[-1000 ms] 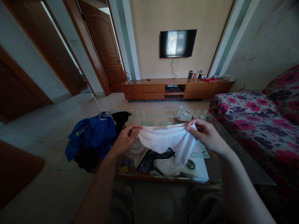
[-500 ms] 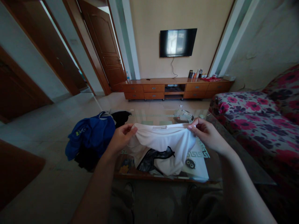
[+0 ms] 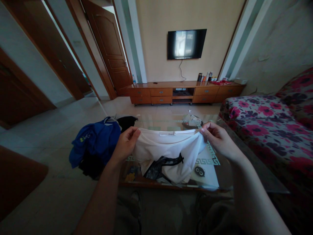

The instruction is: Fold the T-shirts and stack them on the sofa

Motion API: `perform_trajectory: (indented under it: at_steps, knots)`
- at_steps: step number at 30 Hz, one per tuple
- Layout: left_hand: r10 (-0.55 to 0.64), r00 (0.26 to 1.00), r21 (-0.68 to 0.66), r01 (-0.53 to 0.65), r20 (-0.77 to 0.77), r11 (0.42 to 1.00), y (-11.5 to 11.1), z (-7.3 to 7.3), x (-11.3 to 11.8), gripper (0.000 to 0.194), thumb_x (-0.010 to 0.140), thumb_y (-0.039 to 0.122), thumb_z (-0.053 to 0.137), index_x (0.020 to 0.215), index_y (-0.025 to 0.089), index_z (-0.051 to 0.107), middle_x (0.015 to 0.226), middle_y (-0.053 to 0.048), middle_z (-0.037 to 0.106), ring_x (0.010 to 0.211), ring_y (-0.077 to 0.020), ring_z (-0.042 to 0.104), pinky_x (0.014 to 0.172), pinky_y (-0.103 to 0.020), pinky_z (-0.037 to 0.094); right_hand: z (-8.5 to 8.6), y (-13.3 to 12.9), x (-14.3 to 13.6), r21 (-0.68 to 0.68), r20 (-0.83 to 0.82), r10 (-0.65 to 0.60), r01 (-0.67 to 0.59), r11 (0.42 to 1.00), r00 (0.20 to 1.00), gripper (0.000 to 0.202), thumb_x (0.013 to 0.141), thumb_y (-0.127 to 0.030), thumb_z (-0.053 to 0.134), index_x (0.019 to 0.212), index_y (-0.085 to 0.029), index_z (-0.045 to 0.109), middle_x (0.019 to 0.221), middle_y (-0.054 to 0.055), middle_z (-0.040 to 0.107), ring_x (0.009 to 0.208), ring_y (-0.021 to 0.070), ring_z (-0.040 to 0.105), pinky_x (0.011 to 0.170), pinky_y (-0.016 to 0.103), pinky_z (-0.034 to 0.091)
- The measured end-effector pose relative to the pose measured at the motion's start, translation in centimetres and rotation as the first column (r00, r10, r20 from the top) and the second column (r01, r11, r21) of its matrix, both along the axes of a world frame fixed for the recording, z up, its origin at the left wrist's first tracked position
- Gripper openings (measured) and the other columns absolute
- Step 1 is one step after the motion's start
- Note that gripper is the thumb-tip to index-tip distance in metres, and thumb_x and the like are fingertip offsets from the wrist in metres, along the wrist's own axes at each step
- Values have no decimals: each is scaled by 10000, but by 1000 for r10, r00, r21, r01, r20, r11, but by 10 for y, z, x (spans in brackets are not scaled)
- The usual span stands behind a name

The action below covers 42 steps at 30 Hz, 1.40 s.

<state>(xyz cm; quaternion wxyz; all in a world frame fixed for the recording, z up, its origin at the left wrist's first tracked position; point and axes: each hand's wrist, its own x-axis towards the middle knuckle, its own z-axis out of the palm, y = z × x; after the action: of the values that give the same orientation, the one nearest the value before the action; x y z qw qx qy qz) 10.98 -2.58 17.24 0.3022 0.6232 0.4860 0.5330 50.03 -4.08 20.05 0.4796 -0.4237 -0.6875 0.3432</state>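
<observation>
A white T-shirt [image 3: 168, 147] with a dark printed design hangs from both hands by its neckline, its lower part bunched on the glass coffee table [image 3: 207, 186]. My left hand [image 3: 127, 142] pinches one side of the collar. At the other side, my right hand [image 3: 215, 137] pinches the collar between thumb and fingers. The neck edge is stretched between them, with a small label inside its back. Left of my left hand lies a heap of clothes with a blue garment [image 3: 96, 140] and black cloth [image 3: 91, 166].
A flowered sofa [image 3: 266, 127] stands along the right. Beyond the table is a low wooden TV cabinet [image 3: 161, 92] with bottles [image 3: 206, 77] on top, under a wall-mounted television [image 3: 186, 44]. A brown wooden surface [image 3: 19, 179] juts in at lower left.
My hands have drawn slightly apart, the left one moving a little left. The shirt's neckline is now wider and opened more. The clothes heap has stayed put.
</observation>
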Motion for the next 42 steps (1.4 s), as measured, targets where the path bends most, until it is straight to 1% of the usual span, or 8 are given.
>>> perform_trajectory:
  at_steps: [6,13,16,21,27,31,39,42]
  knots:
    - [-121,993,-68,121,-9,990,-3,-1,1,407,776,437,803,1062,167,700,1016,-74,740,885,-210,685,739,-275,526,0,-1,1,-50,-9,-42,42,998,999,298,962,-511,627,919,-227,546,684,-51,436,543,85,376,458,226,281]
    - [95,992,-24,-93,85,995,4,-5,-2,342,772,461,810,934,164,759,909,-71,774,784,-192,692,691,-262,520,7,-7,2,-77,-77,-27,21,997,997,333,844,-457,786,916,-221,562,775,-32,522,612,87,451,490,210,341]
    - [120,987,-21,-119,102,993,4,-4,-5,337,782,475,800,917,168,774,876,-61,774,746,-184,683,661,-255,508,8,-10,5,-110,-99,17,-28,994,995,416,766,-398,863,1045,-242,598,828,-24,584,670,108,525,537,217,408]
    - [173,982,50,-177,71,983,3,-2,-6,359,820,497,759,975,174,779,939,-62,775,830,-200,692,721,-264,514,8,-10,6,-134,-88,42,-54,989,995,542,756,-387,867,1222,-244,630,832,-12,630,692,123,571,589,242,473]
    - [224,970,84,-232,94,969,5,-3,-5,397,806,490,773,1026,162,728,960,-80,757,854,-206,700,768,-289,533,7,-7,3,-51,-72,-46,42,998,996,394,729,-422,882,1017,-209,717,931,38,699,786,154,634,636,259,521]
    - [279,958,90,-284,60,955,6,-4,-8,344,816,472,759,958,164,704,902,-69,738,818,-194,688,750,-286,527,7,-8,4,18,-37,-111,112,994,993,309,745,-459,865,839,-203,720,840,45,720,720,162,637,600,275,518]
    - [273,962,143,-271,6,952,6,-2,-8,305,868,457,689,991,179,665,936,-55,717,853,-192,678,775,-282,520,7,-8,4,150,3,-192,189,971,981,274,834,-486,785,861,-216,746,929,76,744,805,206,667,665,324,546]
    - [280,960,171,-272,-21,947,5,-1,-7,285,888,451,668,997,188,655,948,-48,707,860,-189,670,781,-277,513,5,-5,4,137,-15,-207,207,969,978,271,848,-484,774,868,-221,714,892,65,720,773,193,649,647,308,529]
